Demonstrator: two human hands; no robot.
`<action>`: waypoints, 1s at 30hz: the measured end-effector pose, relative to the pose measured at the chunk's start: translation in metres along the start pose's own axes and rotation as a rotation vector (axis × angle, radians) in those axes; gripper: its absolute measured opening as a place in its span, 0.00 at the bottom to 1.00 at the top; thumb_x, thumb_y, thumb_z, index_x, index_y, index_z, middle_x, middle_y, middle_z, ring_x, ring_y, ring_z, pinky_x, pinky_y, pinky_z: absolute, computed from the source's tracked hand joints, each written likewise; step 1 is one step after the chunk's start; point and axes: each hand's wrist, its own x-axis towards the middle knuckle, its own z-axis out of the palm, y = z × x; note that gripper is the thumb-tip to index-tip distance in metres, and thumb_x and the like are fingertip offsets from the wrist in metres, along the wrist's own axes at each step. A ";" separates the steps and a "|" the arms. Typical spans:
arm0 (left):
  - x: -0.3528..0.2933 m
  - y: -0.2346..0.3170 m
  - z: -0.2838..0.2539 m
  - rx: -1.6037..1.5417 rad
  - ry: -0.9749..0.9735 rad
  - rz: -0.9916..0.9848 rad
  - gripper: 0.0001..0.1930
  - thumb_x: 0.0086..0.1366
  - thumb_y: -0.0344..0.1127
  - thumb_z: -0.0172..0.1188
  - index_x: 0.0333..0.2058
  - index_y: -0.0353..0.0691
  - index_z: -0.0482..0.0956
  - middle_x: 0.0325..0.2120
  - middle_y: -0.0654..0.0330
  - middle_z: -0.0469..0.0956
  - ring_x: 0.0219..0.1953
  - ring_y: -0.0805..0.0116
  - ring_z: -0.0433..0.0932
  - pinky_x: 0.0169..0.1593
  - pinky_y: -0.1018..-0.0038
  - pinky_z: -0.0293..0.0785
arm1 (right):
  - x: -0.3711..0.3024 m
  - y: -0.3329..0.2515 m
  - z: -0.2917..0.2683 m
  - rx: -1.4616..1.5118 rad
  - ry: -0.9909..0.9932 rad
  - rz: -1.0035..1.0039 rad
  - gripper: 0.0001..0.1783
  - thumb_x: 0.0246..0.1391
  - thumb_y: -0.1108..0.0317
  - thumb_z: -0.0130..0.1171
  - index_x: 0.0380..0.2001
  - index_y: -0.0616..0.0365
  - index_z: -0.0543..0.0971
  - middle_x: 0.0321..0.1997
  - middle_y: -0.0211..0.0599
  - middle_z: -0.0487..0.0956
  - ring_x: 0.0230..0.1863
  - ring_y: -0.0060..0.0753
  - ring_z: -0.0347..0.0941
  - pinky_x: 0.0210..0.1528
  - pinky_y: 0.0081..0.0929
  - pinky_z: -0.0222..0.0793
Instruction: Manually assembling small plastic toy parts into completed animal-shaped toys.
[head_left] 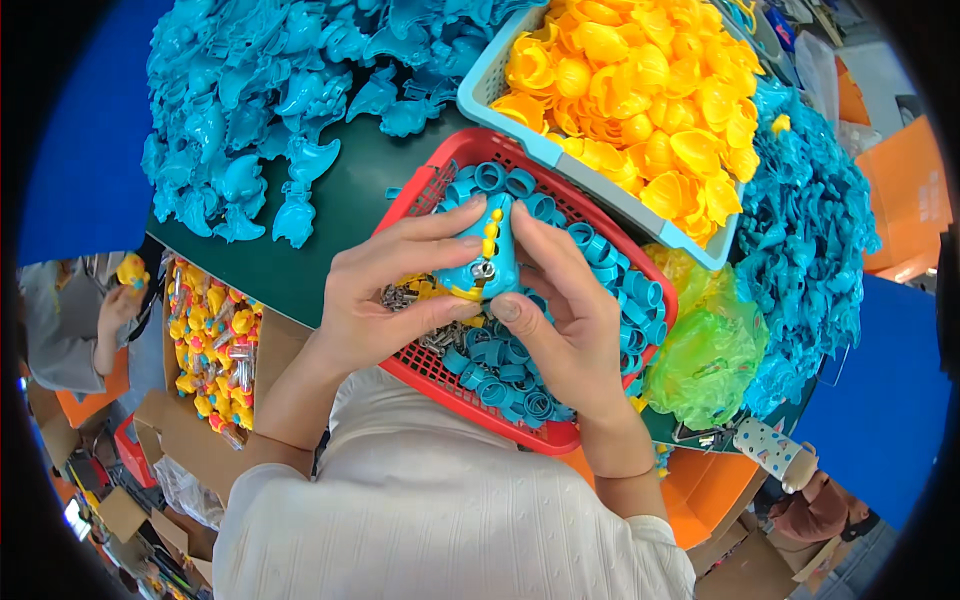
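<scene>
Between both hands, over the basket, I hold a blue plastic toy piece point(503, 262) with a row of small yellow bumps, a round metal part on it and a yellow edge at the bottom. My left hand point(375, 280) is closed on its left side, thumb at the lower edge and fingers on top. My right hand point(575, 315) grips the right side with thumb and fingers. Beneath them is a red plastic basket point(525, 437) holding many blue rings point(640, 290). Small metal parts point(400, 296) lie in it by my left fingers.
A grey-blue crate point(540, 150) of yellow shells point(640, 90) stands beyond the basket. Blue moulded parts form piles at left point(230, 110) and right point(800, 220). A green plastic bag point(705, 370) lies right. At left are a box of yellow toys point(215, 340) and a co-worker's hand point(118, 310).
</scene>
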 end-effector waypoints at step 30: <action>0.044 -0.013 0.023 0.168 -0.175 0.361 0.36 0.40 0.31 0.71 0.49 0.34 0.64 0.41 0.51 0.72 0.44 0.60 0.71 0.49 0.69 0.66 | -0.008 0.011 -0.010 0.237 0.319 -0.179 0.13 0.46 0.74 0.62 0.36 0.63 0.73 0.41 0.34 0.71 0.44 0.24 0.68 0.47 0.22 0.66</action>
